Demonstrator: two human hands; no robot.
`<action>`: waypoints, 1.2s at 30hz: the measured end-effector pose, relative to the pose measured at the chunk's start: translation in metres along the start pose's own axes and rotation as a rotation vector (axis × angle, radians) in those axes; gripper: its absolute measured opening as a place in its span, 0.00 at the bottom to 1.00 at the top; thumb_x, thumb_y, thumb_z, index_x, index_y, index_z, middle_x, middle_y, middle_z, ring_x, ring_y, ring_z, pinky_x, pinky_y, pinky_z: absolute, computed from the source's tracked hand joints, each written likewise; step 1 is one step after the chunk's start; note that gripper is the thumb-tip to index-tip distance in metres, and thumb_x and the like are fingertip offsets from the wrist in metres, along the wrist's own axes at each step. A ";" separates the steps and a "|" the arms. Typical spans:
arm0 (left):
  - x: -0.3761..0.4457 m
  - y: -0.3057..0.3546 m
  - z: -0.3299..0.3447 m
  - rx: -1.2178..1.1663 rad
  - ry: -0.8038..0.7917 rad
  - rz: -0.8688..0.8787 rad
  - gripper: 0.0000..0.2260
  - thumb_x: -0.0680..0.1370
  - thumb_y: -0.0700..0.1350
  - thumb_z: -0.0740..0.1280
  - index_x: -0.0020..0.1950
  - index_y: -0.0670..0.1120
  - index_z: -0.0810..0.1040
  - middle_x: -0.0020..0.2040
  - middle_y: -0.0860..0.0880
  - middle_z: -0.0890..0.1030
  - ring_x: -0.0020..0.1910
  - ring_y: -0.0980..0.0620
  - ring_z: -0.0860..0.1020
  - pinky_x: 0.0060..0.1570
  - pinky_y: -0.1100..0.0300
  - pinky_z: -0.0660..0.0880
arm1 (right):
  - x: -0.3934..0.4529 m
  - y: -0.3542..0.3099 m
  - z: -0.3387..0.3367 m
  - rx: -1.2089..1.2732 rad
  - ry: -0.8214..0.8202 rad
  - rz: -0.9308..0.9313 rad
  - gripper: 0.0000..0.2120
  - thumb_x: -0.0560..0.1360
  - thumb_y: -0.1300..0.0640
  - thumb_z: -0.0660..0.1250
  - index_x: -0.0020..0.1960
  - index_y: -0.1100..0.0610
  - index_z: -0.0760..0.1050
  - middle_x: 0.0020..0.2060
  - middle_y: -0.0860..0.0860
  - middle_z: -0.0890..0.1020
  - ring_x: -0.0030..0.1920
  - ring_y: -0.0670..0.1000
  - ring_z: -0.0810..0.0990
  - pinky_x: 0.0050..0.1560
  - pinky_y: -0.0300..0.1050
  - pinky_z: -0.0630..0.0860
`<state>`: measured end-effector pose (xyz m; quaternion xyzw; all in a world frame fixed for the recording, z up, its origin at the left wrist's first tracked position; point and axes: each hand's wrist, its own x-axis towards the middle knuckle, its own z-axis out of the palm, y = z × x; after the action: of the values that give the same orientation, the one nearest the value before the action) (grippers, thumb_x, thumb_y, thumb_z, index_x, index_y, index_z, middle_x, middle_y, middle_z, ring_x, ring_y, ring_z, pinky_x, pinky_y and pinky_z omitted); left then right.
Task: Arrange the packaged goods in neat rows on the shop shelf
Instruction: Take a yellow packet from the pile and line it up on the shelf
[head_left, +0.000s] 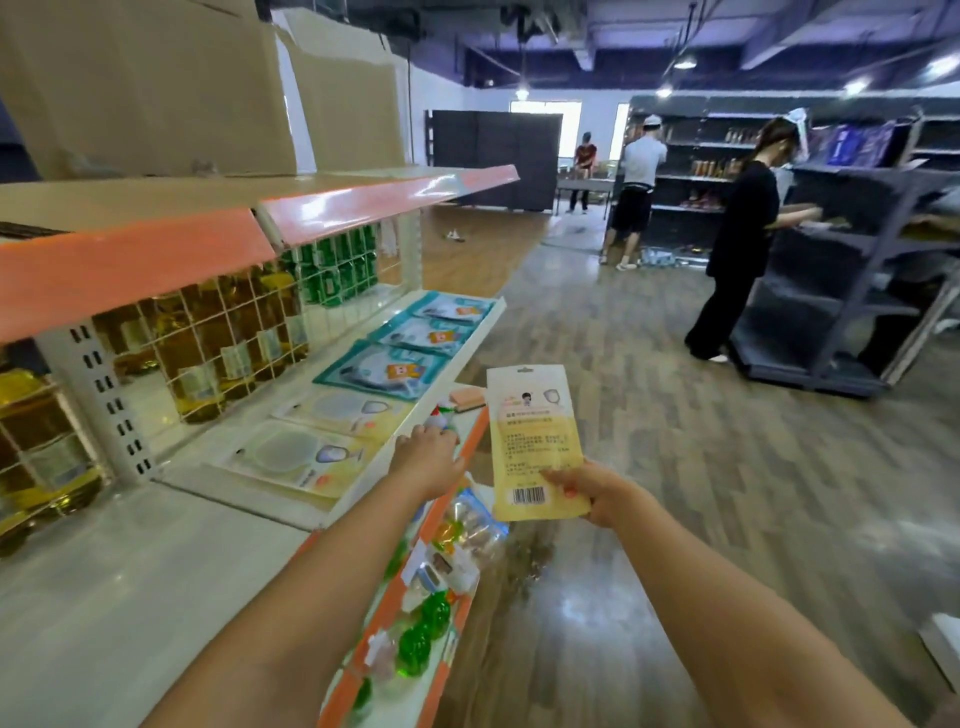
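right hand (592, 493) pinches a yellow packet (535, 441); left hand (428, 452) rests open on the shelf edge (363, 499); next, probably lay the packet alongside the yellow row (311, 447).

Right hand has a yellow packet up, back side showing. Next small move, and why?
Probably lay the yellow packet in the right hand face-up on the white shelf, nearer than the two yellow packets already lying flat, extending their row.

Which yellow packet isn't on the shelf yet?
The yellow packet pinched in the right hand, held upright with its barcode side showing. The other yellow packets lie flat on the white shelf.
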<state>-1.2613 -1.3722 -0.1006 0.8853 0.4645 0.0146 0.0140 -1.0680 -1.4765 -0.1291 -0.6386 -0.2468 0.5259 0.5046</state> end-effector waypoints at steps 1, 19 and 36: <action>0.006 0.007 0.000 0.007 -0.002 -0.005 0.18 0.81 0.53 0.56 0.67 0.47 0.70 0.67 0.45 0.69 0.65 0.44 0.67 0.62 0.49 0.66 | 0.004 -0.003 -0.007 0.000 -0.013 0.004 0.08 0.77 0.67 0.64 0.55 0.62 0.75 0.52 0.59 0.81 0.41 0.55 0.84 0.34 0.45 0.81; 0.056 0.077 0.036 -0.048 -0.079 -0.086 0.20 0.82 0.53 0.54 0.69 0.45 0.68 0.67 0.43 0.70 0.66 0.43 0.68 0.61 0.47 0.66 | 0.066 0.001 -0.078 0.006 -0.187 0.093 0.06 0.77 0.67 0.63 0.50 0.59 0.75 0.42 0.54 0.83 0.33 0.50 0.85 0.32 0.45 0.82; 0.136 0.031 0.024 -0.273 -0.047 -0.175 0.21 0.81 0.56 0.53 0.67 0.43 0.69 0.65 0.41 0.73 0.62 0.41 0.72 0.59 0.49 0.70 | 0.133 -0.020 -0.049 0.003 -0.200 0.082 0.08 0.76 0.65 0.66 0.54 0.58 0.76 0.56 0.58 0.81 0.66 0.64 0.72 0.63 0.59 0.72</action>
<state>-1.1573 -1.2782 -0.1219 0.8316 0.5329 0.0558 0.1462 -0.9753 -1.3756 -0.1706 -0.5918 -0.2691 0.6075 0.4565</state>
